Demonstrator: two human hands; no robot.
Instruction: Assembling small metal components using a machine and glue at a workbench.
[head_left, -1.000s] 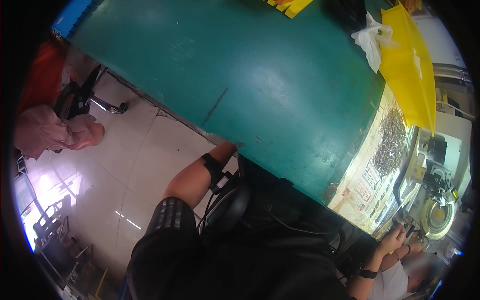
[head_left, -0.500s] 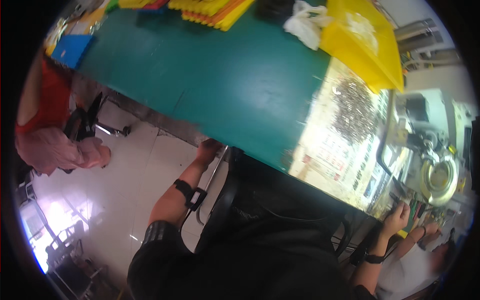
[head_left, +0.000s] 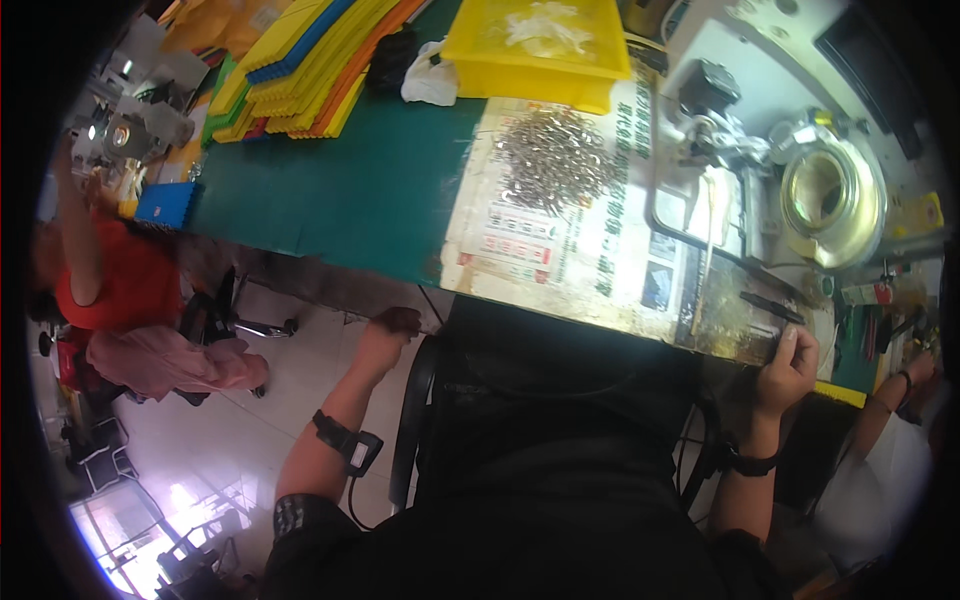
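My right hand is at the right front corner of the workbench, its thumb and fingers pinched on the end of a slim black tool. The tool's exact kind does not show; its other end lies over the stained bench top. My left hand hangs low beside the chair, just below the bench's front edge. Its fingers are dark and blurred, so their hold is unclear. In front of me a heap of small shiny metal pieces lies on a printed sheet.
A yellow bin stands behind the heap, beside a white plastic bag. Stacked yellow trays lie on the green bench top. A machine with a round ring is at right. People sit at left and right.
My view has turned to the right and levelled, so the bench, heap and bin sit further left. The right hand keeps the black tool; the left hand stays low by the chair.
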